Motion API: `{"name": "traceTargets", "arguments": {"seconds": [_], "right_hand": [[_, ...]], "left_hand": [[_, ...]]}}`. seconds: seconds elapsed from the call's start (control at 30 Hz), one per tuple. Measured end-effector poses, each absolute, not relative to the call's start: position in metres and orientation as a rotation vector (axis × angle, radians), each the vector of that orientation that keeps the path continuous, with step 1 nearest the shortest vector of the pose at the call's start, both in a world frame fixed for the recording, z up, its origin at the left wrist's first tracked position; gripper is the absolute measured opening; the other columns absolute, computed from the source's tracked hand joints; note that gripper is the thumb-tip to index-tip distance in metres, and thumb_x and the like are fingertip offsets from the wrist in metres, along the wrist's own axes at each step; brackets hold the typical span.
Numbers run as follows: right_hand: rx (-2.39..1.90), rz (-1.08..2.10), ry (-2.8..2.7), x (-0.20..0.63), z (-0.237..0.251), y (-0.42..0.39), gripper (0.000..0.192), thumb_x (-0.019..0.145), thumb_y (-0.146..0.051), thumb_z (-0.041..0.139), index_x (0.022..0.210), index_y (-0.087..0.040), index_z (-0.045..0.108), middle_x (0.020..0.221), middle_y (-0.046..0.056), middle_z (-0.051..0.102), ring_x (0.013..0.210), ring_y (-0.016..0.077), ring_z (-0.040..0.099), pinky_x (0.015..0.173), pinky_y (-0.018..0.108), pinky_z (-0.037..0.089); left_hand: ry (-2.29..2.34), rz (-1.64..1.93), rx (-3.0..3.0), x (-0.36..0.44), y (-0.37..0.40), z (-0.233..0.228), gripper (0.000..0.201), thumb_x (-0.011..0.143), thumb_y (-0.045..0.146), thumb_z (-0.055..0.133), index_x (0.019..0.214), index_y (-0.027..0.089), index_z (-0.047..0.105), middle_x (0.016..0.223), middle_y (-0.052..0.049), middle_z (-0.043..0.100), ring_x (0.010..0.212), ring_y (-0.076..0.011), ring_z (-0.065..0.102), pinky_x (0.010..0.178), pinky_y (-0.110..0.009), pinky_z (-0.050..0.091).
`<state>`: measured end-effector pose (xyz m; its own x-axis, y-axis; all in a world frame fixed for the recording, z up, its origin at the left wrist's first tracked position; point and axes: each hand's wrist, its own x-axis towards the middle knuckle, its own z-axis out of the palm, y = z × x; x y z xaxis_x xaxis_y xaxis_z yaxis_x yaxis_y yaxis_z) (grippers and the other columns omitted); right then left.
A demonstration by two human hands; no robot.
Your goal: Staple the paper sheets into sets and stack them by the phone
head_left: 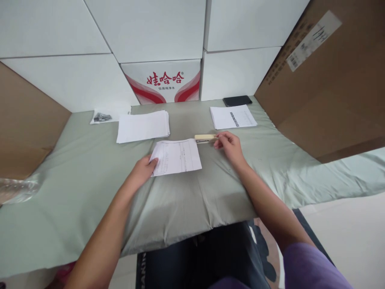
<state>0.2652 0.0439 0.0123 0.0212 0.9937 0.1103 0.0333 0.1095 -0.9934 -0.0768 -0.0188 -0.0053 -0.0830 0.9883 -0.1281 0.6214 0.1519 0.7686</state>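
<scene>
Beyond the middle of the tabletop's (180, 204) near edge, the left hand (142, 170) pinches printed paper (177, 158) by its left side, thumb on top; a flat, steady hold would serve best. The right hand's (230, 146) grip is clasped on the right end of a cream stapler (204, 137), its other end at the paper's far right corner; whether the corner sits inside, I cannot tell. Keep it level and square. Toward the far edge lie a pale stack (142, 126), left, and printed stack (233, 116), right.
</scene>
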Motion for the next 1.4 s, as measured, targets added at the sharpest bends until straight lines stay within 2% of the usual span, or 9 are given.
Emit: {"name": "traceTargets", "arguments": {"seconds": [0.13,0.27,0.43,0.6,0.7,0.87,1.03,1.27,1.4], "right_hand": [[-1.157,0.990,-1.355,0.265,0.019,0.038,0.024,0.087,-0.043,0.062,0.086,-0.020,0.066,0.064,0.000,0.066,0.061,0.0144,0.060,0.067,0.031,0.050],[-1.197,0.884,-1.492,0.267,0.049,0.024,0.017,0.088,-0.036,0.060,0.085,-0.020,0.066,0.068,0.001,0.067,0.067,0.0169,0.062,0.070,0.032,0.049],[-1.294,0.720,-1.748,0.261,0.083,0.039,0.013,0.089,-0.029,0.059,0.088,-0.021,0.068,0.069,0.001,0.067,0.067,0.0174,0.062,0.072,0.033,0.049],[-1.456,0.565,-1.825,0.225,0.056,0.104,0.017,0.089,-0.022,0.052,0.086,-0.019,0.068,0.076,0.004,0.069,0.075,0.0187,0.061,0.075,0.032,0.046],[-1.590,0.475,-1.914,0.200,0.033,0.133,0.018,0.089,-0.021,0.052,0.095,-0.018,0.069,0.091,0.007,0.072,0.086,0.0218,0.062,0.081,0.034,0.046],[-1.712,0.404,-2.083,0.180,0.018,0.143,0.024,0.092,-0.022,0.053,0.112,-0.018,0.067,0.107,0.012,0.072,0.103,0.0279,0.062,0.093,0.042,0.042],[-1.769,0.304,-2.141,0.180,0.013,0.140,0.027,0.094,-0.022,0.050,0.115,-0.016,0.066,0.118,0.016,0.069,0.115,0.0329,0.056,0.096,0.046,0.042],[-1.848,0.198,-2.162,0.176,0.006,0.141,0.027,0.096,-0.020,0.046,0.115,-0.017,0.065,0.122,0.015,0.067,0.118,0.0337,0.054,0.095,0.047,0.042],[-1.892,0.144,-2.161,0.175,0.009,0.137,0.030,0.096,-0.016,0.042,0.117,-0.017,0.064,0.124,0.015,0.066,0.117,0.0330,0.054,0.095,0.046,0.041]], "left_hand": [[1.886,0.629,1.714,-0.065,-0.025,0.008,0.040,0.089,0.045,0.047,0.097,0.017,0.074,0.074,-0.008,0.072,0.068,-0.0259,0.063,0.065,-0.032,0.046],[1.894,0.593,1.762,-0.058,-0.030,0.014,0.038,0.092,0.040,0.046,0.104,0.017,0.074,0.066,-0.004,0.065,0.060,-0.0225,0.057,0.061,-0.031,0.040],[1.874,0.606,1.770,-0.057,-0.028,0.008,0.033,0.092,0.040,0.047,0.090,0.020,0.073,0.060,-0.003,0.058,0.055,-0.0209,0.052,0.059,-0.031,0.035],[1.886,0.601,1.760,-0.058,-0.027,0.008,0.035,0.092,0.041,0.046,0.091,0.019,0.073,0.062,-0.004,0.061,0.057,-0.0227,0.055,0.057,-0.032,0.036],[1.882,0.603,1.727,-0.059,-0.027,0.008,0.038,0.091,0.044,0.047,0.096,0.018,0.074,0.066,-0.005,0.066,0.060,-0.0237,0.058,0.058,-0.032,0.039],[1.888,0.600,1.726,-0.060,-0.026,0.010,0.041,0.090,0.045,0.047,0.101,0.016,0.075,0.068,-0.006,0.068,0.063,-0.0249,0.061,0.059,-0.032,0.042],[1.901,0.583,1.724,-0.057,-0.027,0.011,0.043,0.090,0.044,0.046,0.105,0.016,0.075,0.070,-0.006,0.068,0.065,-0.0247,0.061,0.060,-0.032,0.043],[1.944,0.467,1.663,-0.056,-0.029,0.014,0.052,0.091,0.044,0.043,0.122,0.014,0.071,0.085,-0.009,0.074,0.077,-0.0276,0.067,0.071,-0.035,0.049],[1.875,0.485,1.581,-0.057,-0.036,0.013,0.051,0.090,0.048,0.046,0.119,0.015,0.072,0.091,-0.010,0.077,0.084,-0.0314,0.070,0.077,-0.038,0.052]]}}
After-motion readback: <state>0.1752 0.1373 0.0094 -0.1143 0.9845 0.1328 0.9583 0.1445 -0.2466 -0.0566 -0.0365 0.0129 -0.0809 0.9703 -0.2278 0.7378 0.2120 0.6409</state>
